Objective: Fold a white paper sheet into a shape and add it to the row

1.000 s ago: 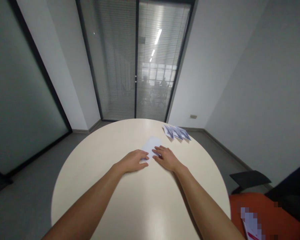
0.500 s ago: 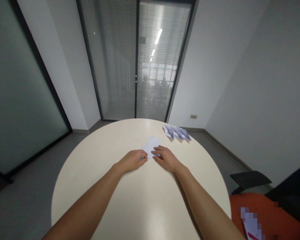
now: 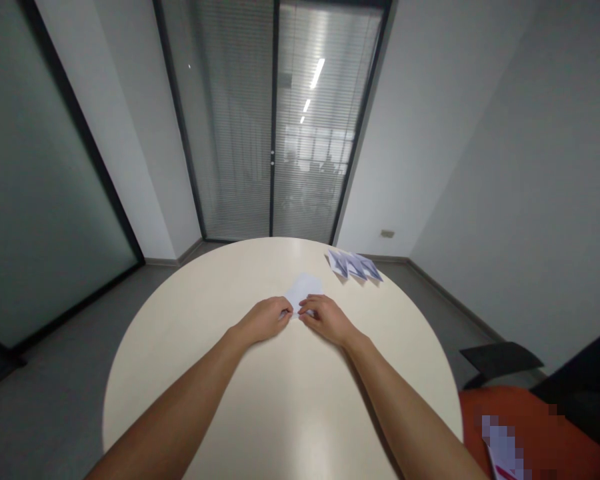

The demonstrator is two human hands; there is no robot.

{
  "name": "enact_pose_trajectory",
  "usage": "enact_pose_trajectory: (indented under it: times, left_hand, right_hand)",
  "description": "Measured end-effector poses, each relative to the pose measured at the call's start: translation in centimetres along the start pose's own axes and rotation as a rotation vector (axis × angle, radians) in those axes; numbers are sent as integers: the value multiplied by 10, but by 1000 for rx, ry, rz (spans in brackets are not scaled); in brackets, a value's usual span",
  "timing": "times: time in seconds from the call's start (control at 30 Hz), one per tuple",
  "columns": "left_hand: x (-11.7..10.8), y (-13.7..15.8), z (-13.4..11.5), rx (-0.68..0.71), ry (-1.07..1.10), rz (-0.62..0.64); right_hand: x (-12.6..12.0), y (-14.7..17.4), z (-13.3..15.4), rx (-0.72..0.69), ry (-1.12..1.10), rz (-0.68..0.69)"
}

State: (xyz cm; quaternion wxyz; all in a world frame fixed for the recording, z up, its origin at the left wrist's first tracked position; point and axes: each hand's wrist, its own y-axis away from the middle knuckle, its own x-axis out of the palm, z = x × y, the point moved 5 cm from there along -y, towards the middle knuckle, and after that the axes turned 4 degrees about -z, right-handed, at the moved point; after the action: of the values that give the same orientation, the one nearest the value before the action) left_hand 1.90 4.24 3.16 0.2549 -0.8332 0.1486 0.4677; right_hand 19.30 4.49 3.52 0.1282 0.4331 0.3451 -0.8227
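Note:
A sheet of white paper (image 3: 306, 285) lies on the round cream table (image 3: 195, 287), its near edge partly covered by my fingers. My left hand (image 3: 270, 316) is closed on the paper's near left corner, fingers curled and thumb pressed in. At the near right side my right hand (image 3: 325, 316) grips the same edge between thumb and fingers. A narrow strip along that edge appears folded between the two hands. Much of the edge is hidden under the fingers.
Several folded white papers (image 3: 354, 266) overlap in a row at the table's far right. An orange chair (image 3: 545, 427) with a black armrest (image 3: 503, 360) stands at the lower right, a pixelated item on its seat. Behind the table is a glass partition with blinds (image 3: 240, 133).
My right hand has moved slightly left and closer to the left hand, its fingers coming together on the paper's near edge. My left hand has curled a little tighter.

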Motion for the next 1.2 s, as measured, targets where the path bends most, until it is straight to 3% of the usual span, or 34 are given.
enact_pose_trajectory:
  times: [0.33, 0.93, 1.2]
  left_hand:
    - [5, -5, 7, -81, -5, -31]
    - [6, -5, -3, -142, -92, -80]
    - [6, -5, 7, -182, -56, -98]
  right_hand:
    - [8, -2, 1, 60, -28, -33]
    - [14, -2, -2, 121, 10, -20]
    - [13, -2, 0, 142, 34, -22]
